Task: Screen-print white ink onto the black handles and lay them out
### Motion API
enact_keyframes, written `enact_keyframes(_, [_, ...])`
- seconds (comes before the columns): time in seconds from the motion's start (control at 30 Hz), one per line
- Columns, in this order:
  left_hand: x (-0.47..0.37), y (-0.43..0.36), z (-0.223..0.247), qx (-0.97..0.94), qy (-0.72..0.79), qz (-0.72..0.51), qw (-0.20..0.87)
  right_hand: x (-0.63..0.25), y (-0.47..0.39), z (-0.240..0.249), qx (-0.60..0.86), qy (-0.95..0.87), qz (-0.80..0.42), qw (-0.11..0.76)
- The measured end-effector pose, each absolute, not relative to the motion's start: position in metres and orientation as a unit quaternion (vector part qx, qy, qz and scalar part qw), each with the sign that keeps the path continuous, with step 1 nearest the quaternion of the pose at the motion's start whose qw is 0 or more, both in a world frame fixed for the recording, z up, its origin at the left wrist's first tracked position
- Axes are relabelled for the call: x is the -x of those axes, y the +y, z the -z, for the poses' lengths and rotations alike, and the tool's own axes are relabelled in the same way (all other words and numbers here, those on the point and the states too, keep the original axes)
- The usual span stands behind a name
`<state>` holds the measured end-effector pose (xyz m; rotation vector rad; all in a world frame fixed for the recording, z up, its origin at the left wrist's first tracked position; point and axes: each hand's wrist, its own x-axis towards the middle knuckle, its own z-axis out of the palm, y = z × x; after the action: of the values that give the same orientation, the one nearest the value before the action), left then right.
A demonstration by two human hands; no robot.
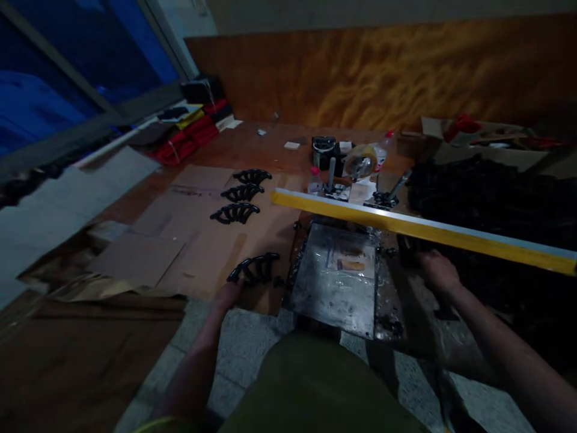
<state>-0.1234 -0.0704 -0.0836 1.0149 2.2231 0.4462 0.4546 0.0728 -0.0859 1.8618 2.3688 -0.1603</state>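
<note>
My left hand (229, 293) is closed on the near end of a black curved, ribbed piece (256, 268) at the front edge of the cardboard (198, 240). Three similar black pieces lie farther back on the cardboard, the nearest of them (235, 213) below the other two. On the right, my right hand (437, 270) is closed round a dark object (408, 249) that is too dim to make out. Between my hands lies a flat metal plate (333, 300) with a small plastic-covered packet (351, 262) on it.
A yellow bar (406, 226) crosses above the plate. Behind it stand a clear bottle (315, 180), a black tub (323, 154) and a tape roll (360, 161). Dark pieces (487, 192) are heaped at right. Red bundles (189, 141) lie back left.
</note>
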Motion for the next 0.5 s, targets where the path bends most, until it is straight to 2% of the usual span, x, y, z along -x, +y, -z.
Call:
enact_keyframes(0.13, [0.097, -0.024, 0.056, -0.437, 0.811, -0.208, 0.329, -0.369, 0.067, 0.073, -0.556, 0.808, 0.119, -0.156])
enact_keyframes(0.2, [0.066, 0.005, 0.028, -0.468, 0.761, -0.291, 0.342, -0.324, 0.062, 0.079, -0.516, 0.818, 0.135, -0.216])
enact_keyframes(0.23, [0.048, 0.019, 0.012, -0.474, 0.715, -0.372, 0.353, -0.306, 0.059, 0.084, -0.506, 0.82, 0.131, -0.234])
enact_keyframes(0.33, [-0.005, 0.046, -0.038, -0.453, 0.579, -0.552, 0.394, -0.276, 0.052, 0.098, -0.489, 0.831, 0.118, -0.237])
enact_keyframes(0.5, [-0.046, 0.049, -0.08, -0.444, 0.527, -0.599, 0.408, -0.268, 0.037, 0.1, -0.478, 0.853, 0.102, -0.181])
